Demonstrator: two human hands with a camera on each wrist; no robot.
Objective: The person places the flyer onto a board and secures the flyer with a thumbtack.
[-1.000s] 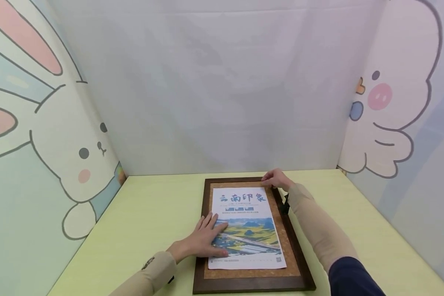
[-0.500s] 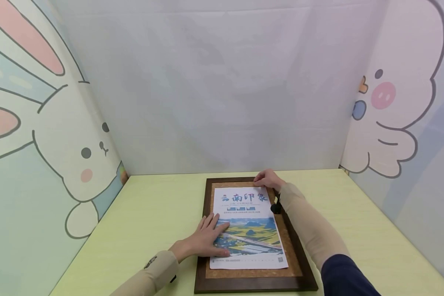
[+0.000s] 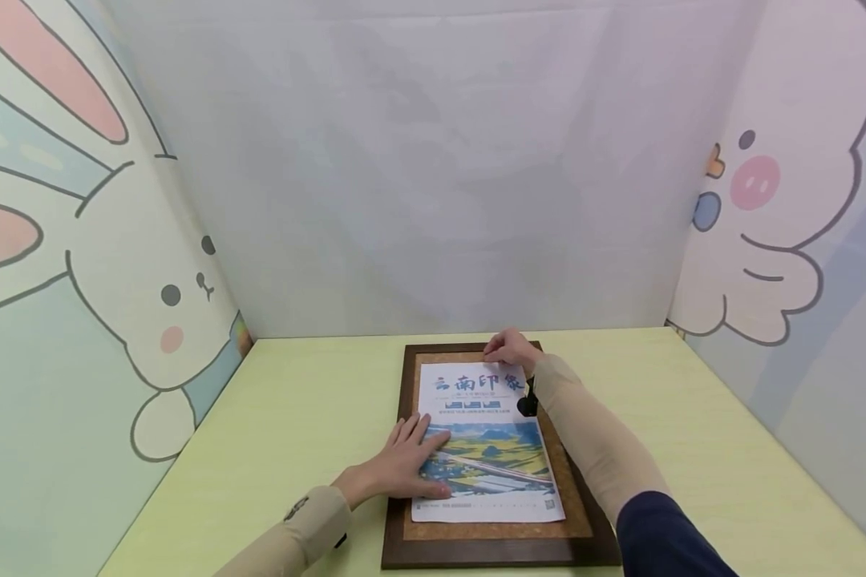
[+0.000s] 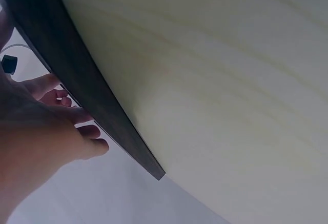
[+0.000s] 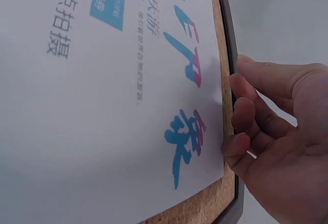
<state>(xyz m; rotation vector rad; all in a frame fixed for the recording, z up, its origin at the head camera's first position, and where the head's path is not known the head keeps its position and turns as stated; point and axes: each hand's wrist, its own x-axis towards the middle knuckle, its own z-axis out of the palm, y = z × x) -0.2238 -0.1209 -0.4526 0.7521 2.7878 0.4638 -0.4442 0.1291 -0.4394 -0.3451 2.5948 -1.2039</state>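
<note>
A printed poster (image 3: 487,461) with blue lettering and a landscape picture lies flat on a cork board (image 3: 498,531) in a dark brown frame. Fingers spread, my left hand (image 3: 398,467) rests on the poster's left side. In the left wrist view that hand (image 4: 46,131) reaches over the dark frame edge (image 4: 97,96). At the top, my right hand (image 3: 511,348) has its fingertips near the poster's upper edge. The right wrist view shows this hand (image 5: 287,126) with loosely bent fingers by the cork strip (image 5: 225,80); nothing shows between thumb and fingers.
The board lies on a pale yellow-green table (image 3: 317,417). A grey curtain (image 3: 418,176) stands behind it. Side panels carry a cartoon rabbit (image 3: 123,264) on the left and a white cartoon figure (image 3: 779,192) on the right.
My right hand has moved left along the top edge from near the frame's upper right corner. The left hand stays on the poster; the whole head view has shifted slightly.
</note>
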